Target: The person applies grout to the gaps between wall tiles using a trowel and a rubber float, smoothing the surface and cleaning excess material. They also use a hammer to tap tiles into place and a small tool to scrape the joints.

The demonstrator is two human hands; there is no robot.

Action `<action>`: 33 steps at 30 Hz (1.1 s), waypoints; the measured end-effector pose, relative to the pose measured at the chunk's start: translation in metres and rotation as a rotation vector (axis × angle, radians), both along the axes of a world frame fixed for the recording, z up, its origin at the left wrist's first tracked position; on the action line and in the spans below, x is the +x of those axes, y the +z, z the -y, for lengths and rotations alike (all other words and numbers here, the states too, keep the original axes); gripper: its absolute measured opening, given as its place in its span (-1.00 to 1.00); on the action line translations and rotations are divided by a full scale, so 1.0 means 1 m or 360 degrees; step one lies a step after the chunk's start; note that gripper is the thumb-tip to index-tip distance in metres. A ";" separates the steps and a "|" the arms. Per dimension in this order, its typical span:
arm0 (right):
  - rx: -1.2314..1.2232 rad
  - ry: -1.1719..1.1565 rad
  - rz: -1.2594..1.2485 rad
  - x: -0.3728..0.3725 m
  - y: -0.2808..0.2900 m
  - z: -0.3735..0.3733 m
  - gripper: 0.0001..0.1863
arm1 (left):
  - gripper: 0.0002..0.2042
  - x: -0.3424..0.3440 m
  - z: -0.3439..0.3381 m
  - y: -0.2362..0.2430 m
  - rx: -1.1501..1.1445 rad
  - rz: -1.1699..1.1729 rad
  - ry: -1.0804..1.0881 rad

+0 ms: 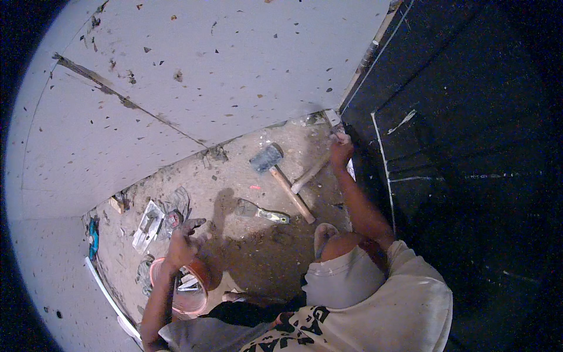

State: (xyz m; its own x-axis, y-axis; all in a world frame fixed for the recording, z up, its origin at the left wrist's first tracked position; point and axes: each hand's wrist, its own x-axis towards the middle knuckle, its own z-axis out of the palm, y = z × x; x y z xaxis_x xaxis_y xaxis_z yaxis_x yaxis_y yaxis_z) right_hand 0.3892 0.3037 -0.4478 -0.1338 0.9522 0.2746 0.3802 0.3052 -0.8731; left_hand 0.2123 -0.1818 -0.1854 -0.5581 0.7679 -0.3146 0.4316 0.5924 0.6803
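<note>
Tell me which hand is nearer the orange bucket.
Left. The left hand is close to the orange bucket, by its rim; the right hand is well away, near the dark panel.

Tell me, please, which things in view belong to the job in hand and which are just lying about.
Seemingly in use: white block, by the right hand; bucket, by the left hand.

Apparently lying about: hammer; scraper; blue thing; white strip.

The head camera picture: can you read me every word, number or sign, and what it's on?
Pale shirt: black printed letters, partly cut off by the lower edge; I won't copy them out.
Scraper handle: any marks are too small to read.
I can make out no other lettering.
</note>
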 end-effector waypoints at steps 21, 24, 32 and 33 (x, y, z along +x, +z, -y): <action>-0.0605 0.2138 0.0166 -0.057 0.143 0.190 -0.77 | -0.74 0.032 -0.127 -0.073 0.0547 0.1252 0.1049; -0.0290 0.1860 0.0011 -0.067 0.093 0.157 -0.76 | -0.75 0.030 -0.113 -0.086 0.0590 0.1235 0.1110; -0.0782 0.0535 -0.0077 -0.027 -0.006 -0.031 -0.78 | -0.79 0.027 -0.095 -0.095 0.0575 0.1341 0.1131; -0.0742 0.0509 -0.0024 -0.010 -0.015 -0.070 -0.78 | -0.80 0.027 -0.104 -0.105 0.0523 0.1376 0.1058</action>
State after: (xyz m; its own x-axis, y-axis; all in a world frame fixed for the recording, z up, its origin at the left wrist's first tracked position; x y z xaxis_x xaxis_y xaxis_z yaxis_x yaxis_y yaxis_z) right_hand 0.3791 0.3739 -0.4633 -0.4351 0.8858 -0.1614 0.3187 -0.0161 -0.9477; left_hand 0.2390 -0.0776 -0.2906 -0.5793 0.5172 -0.6300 -0.5902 0.2669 0.7619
